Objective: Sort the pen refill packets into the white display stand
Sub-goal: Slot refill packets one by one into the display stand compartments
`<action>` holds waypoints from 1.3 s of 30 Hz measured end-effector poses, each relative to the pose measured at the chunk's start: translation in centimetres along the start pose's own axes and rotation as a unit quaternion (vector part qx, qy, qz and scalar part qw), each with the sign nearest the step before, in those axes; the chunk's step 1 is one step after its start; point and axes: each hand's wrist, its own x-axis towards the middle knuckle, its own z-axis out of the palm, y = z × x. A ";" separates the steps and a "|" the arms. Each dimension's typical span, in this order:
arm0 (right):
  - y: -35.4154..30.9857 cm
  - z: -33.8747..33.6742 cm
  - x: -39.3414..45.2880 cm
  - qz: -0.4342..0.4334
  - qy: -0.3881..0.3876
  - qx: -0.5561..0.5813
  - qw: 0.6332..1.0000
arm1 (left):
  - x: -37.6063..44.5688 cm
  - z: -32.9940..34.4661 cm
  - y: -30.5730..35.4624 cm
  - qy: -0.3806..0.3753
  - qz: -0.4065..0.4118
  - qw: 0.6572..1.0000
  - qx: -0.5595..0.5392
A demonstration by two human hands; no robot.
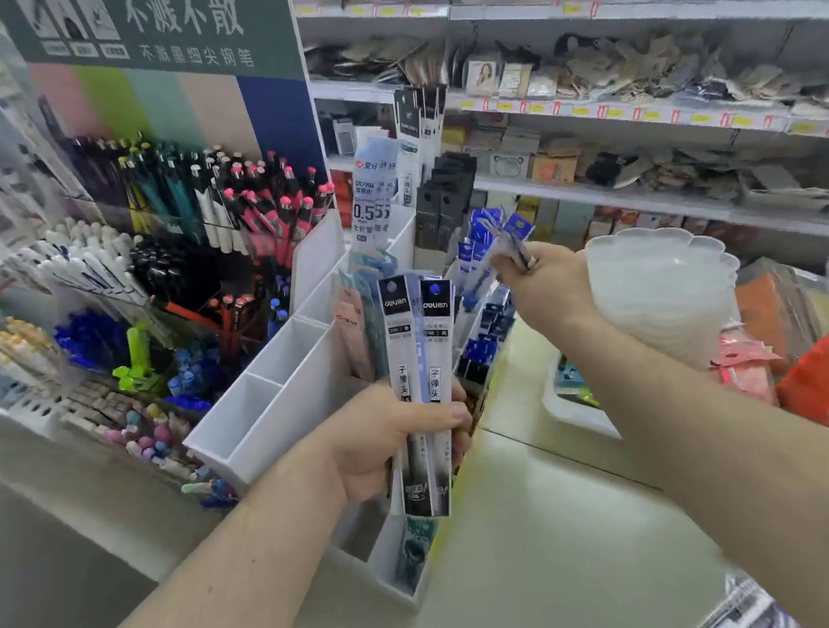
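Note:
My left hand [390,435] grips a bundle of long pen refill packets [419,354] with black-and-white labels, held upright in front of the white display stand [277,396]. My right hand [544,288] pinches a few blue-topped refill packets [492,243] above the stand's right side. The stand has several divided compartments; the near-left ones show bare white walls, while the far ones hold tall refill packets [373,199] and black packets [445,196]. One packet [413,551] sits low in the nearest compartment.
A pen display [173,212] full of coloured pens stands left of the stand under a green sign. Store shelves [637,107] with goods run along the back right. A white scalloped dish [657,286] and a white tray [573,409] sit at right on the pale counter [559,555].

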 end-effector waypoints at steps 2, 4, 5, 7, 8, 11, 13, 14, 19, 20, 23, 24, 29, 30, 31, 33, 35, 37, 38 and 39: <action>0.3 0.7 0.6 -0.015 -0.040 -0.052 0.998 | 0.0 0.0 0.0 0.002 0.003 1.000 0.008; 0.6 1.4 0.9 -0.003 -0.078 -0.084 0.993 | -0.2 0.0 0.1 0.006 -0.001 1.000 0.009; 0.6 1.7 1.1 0.011 -0.093 -0.098 0.991 | -0.2 0.0 0.1 0.008 -0.002 1.000 0.007; 0.4 2.1 1.4 0.036 -0.111 -0.120 0.986 | -0.2 0.0 0.1 0.009 -0.003 1.000 0.001; 0.3 2.3 1.6 0.045 -0.114 -0.130 0.984 | -0.2 0.1 0.1 0.008 -0.006 1.000 -0.003; 0.1 3.2 2.1 0.061 -0.116 -0.165 0.978 | -0.1 0.1 0.1 -0.001 -0.015 1.000 -0.023; 0.0 3.9 2.2 0.072 -0.118 -0.171 0.975 | 0.0 0.1 0.1 -0.005 -0.018 0.999 -0.033; -0.2 4.1 2.2 0.077 -0.118 -0.173 0.975 | 0.0 0.0 0.1 -0.005 -0.019 0.999 -0.039; -0.9 4.1 1.5 0.087 -0.121 -0.184 0.972 | 0.2 -0.2 0.0 -0.005 -0.018 0.999 -0.039; -1.1 4.0 1.0 0.091 -0.121 -0.172 0.973 | 0.2 -0.3 0.0 -0.001 -0.016 0.999 -0.035; -1.6 3.2 -0.9 0.097 -0.092 -0.116 0.984 | 0.1 -0.4 -0.2 0.009 -0.016 1.000 -0.026; -1.8 2.8 -1.6 0.113 -0.071 -0.073 0.988 | 0.2 -0.4 -0.3 0.009 -0.016 1.000 -0.023; -4.1 0.0 -6.5 0.253 -0.053 0.248 0.934 | 0.3 -0.5 -0.6 -0.002 -0.011 1.000 0.003; -4.8 -0.6 -7.9 0.254 -0.052 0.278 0.925 | 0.3 -0.6 -0.6 -0.004 -0.008 1.000 0.008; -5.5 -1.2 -9.4 0.251 -0.045 0.291 0.922 | 0.3 -0.6 -0.7 -0.006 -0.002 1.000 0.017; -6.9 -1.8 -12.6 0.230 -0.020 0.264 0.937 | 0.4 -0.8 -0.9 -0.003 0.008 0.999 0.043; -8.4 -1.3 -15.4 0.181 0.000 0.191 0.965 | 0.4 -0.8 -0.9 -0.012 0.017 0.998 0.061; -9.4 -0.2 -16.8 0.143 0.000 0.124 0.982 | 0.3 -0.8 -1.0 -0.030 0.023 0.996 0.081; -9.6 0.2 -17.0 0.140 -0.001 0.088 0.986 | 0.2 -0.8 -1.1 -0.034 0.022 0.995 0.089; -9.7 0.5 -16.9 0.145 -0.004 0.059 0.988 | 0.2 -0.8 -1.2 -0.036 0.021 0.995 0.095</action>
